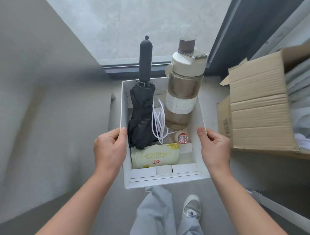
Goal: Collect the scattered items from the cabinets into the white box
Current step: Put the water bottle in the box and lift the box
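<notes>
Between the two sets of fingers is the white box (163,182), held by its side walls near the end closest to the person. The left hand (110,152) grips the left wall, its thumb (123,135) hooked over the rim and its fingers curled against the outside. The right hand (215,148) grips the right wall the same way.

Just inside the left thumb lies a folded black umbrella (143,114), its handle sticking out past the far rim. A yellow-green croissant packet (155,156) lies flat on the box floor, nearer the wrists. Just inside the right thumb a small bottle with a red foil lid (182,138) stands. Beyond it a water bottle (183,90) with a cream lid leans out of the far right corner. A looped white cord (159,120) sits between the umbrella and the water bottle.

Outside the right hand's fingers an open cardboard box (259,111) holds pale cloth. Below the wrists are a trouser leg (153,217) and a white shoe (191,206).
</notes>
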Tool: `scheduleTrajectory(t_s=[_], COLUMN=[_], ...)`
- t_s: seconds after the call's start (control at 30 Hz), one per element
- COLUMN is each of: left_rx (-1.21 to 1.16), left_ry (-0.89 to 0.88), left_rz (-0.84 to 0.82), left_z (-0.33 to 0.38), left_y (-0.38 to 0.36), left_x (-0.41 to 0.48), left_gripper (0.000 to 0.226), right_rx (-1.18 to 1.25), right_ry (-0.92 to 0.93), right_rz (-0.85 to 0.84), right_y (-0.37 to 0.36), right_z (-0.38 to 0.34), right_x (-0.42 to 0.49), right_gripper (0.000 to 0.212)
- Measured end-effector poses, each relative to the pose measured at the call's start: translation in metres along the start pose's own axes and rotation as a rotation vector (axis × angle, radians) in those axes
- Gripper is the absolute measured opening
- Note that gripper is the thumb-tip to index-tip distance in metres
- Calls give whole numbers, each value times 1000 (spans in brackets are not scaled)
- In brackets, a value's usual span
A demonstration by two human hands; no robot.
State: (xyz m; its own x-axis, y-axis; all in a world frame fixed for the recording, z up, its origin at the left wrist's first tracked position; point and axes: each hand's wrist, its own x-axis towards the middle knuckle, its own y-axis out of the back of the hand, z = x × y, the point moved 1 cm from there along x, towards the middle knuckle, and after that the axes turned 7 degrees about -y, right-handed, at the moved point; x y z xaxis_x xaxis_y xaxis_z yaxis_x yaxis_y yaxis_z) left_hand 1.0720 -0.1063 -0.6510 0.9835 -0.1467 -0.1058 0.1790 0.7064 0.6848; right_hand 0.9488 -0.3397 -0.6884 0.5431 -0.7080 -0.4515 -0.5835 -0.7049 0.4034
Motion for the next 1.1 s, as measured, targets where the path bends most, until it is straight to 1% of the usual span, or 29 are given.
scheduleTrajectory(t_s=[0.17, 0.33, 0.47, 0.63, 0.77, 1.0, 1.1], left_rx=[-35, 11, 51, 82, 106, 125, 100], left_ry=[-26, -34, -13, 54, 130, 209, 245], left_rz=[-84, -139, -186, -209, -226, -256, -259], left_z=[-17, -40, -59, -104, -145, -192, -207], left_y=[-36, -84, -127, -191, -243, -310, -326], left_x=[70, 137, 169, 181, 178, 179, 175], left_gripper=[50, 50, 52, 54, 51, 50, 52], right_rx=[-24, 6, -37, -123, -192, -186, -184], right_ry=[-37, -92, -170, -227, -248, -324, -305], right_rz=[73, 132, 145, 125, 106, 107, 123], right_y=[-27, -61, -81, -102, -116, -139, -143], right_z=[-5, 15, 41, 96, 146, 216, 233], right_x=[58, 117, 154, 207, 243, 279, 283], right_gripper=[55, 54, 57, 58, 56, 56, 56])
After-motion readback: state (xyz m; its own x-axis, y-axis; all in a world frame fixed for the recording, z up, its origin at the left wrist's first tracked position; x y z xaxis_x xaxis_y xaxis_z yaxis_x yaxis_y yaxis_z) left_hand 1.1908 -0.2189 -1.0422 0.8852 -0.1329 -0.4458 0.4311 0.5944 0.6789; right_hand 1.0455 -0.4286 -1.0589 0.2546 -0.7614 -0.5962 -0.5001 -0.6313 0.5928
